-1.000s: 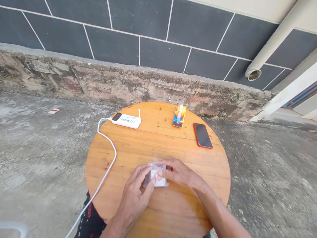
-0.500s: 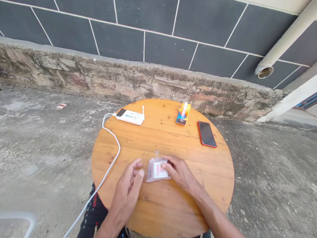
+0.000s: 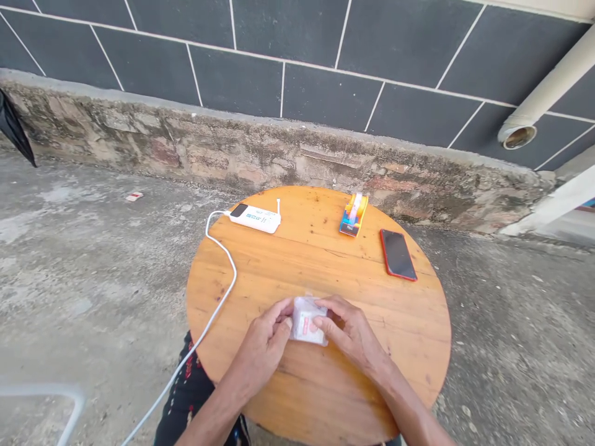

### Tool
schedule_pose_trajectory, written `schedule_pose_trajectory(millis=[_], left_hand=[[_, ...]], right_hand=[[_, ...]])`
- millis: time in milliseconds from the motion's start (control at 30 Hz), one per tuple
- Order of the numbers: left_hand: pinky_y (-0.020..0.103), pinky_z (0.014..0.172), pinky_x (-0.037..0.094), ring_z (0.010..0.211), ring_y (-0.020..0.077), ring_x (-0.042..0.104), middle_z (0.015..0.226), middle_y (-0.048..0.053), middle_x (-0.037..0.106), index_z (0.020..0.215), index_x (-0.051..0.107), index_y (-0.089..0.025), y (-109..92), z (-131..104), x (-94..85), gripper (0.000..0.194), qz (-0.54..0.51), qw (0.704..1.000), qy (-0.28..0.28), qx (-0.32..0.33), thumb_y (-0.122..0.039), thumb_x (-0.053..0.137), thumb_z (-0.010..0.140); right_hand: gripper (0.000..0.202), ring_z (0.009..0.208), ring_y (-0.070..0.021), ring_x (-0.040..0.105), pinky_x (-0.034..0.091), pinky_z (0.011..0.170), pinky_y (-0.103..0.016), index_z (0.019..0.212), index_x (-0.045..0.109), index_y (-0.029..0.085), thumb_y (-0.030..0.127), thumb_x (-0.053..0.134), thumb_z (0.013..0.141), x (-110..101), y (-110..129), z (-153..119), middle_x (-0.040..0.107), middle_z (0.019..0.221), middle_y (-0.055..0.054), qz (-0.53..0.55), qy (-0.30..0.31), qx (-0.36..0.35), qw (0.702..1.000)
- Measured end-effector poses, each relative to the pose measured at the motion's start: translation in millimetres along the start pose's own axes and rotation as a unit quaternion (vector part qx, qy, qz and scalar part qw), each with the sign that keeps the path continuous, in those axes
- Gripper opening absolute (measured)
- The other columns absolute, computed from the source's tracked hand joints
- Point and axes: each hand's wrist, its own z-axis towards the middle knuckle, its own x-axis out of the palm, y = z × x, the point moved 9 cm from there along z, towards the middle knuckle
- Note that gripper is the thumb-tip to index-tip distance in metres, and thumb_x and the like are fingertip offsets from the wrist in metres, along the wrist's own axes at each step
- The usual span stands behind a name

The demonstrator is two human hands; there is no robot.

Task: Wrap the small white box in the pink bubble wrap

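A small white box with pink-red print (image 3: 308,323), wrapped in clear plastic film, lies near the front middle of the table between my two hands. At its left edge, my left hand (image 3: 266,339) has its thumb and fingers closed on the wrapped side. My right hand (image 3: 352,328) grips the other side, the thumb pressing on the printed top and the fingers curled over the far right corner. A little of the film sticks out beyond the far edge. The fingers' undersides are hidden.
The round wooden table (image 3: 320,260) carries a white power bank (image 3: 255,218) with a white cable (image 3: 227,291), a yellow-and-blue tape dispenser (image 3: 354,215) and a red-edged phone (image 3: 398,254). A stone-based wall (image 3: 279,148) stands behind. A pipe (image 3: 534,118) juts in at right.
My left hand has moved right from beside the box and closed on its left side. The film at the far edge stands up less. My right hand stays on the box; the view has shifted slightly.
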Motion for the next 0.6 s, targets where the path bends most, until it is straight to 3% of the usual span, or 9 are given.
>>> schedule_pose_trajectory(millis=[233,367,467,600], left_hand=[[0.039,0.097,0.049,0.111,0.0208,0.059,0.121,0.011,0.062,0.128,0.05,-0.015,2.8,-1.1,-0.4,0.041,0.099,0.995,-0.029,0.017,-0.02,0.039,0.089],[0.043,0.102,0.044,0.122,0.0238,0.049,0.131,0.012,0.051,0.129,0.048,-0.018,-16.8,-11.2,-4.4,0.041,0.233,0.958,-0.118,0.117,-0.023,0.045,0.089],[0.04,0.099,0.046,0.12,0.0236,0.048,0.128,0.011,0.052,0.127,0.05,-0.02,-26.8,-14.7,7.5,0.041,0.286,0.931,-0.12,0.191,-0.023,0.052,0.086],[0.038,0.092,0.05,0.11,0.0231,0.054,0.117,0.011,0.058,0.122,0.054,-0.019,-25.7,-10.7,14.9,0.039,0.31,0.912,-0.135,0.231,-0.019,0.055,0.083]], right_hand=[[0.028,0.081,-0.0181,0.06,0.045,0.07,-0.026,0.109,0.069,0.021,0.037,0.056,0.089,3.5,-7.7,7.4,0.068,0.095,-0.005,-0.036,0.031,0.038,0.998],[0.026,0.077,-0.0172,0.059,0.044,0.069,-0.026,0.106,0.069,0.023,0.038,0.054,0.091,2.8,-4.1,9.8,0.068,0.089,-0.003,-0.061,0.049,0.042,0.996],[0.026,0.08,-0.0169,0.058,0.043,0.071,-0.025,0.094,0.071,0.023,0.038,0.05,0.094,3.2,0.5,13.4,0.066,0.086,-0.003,-0.069,0.066,0.028,0.995],[0.035,0.079,-0.016,0.057,0.042,0.07,-0.025,0.082,0.07,0.021,0.036,0.043,0.097,4.6,6.3,18.4,0.065,0.082,-0.003,-0.073,0.079,0.007,0.994]])
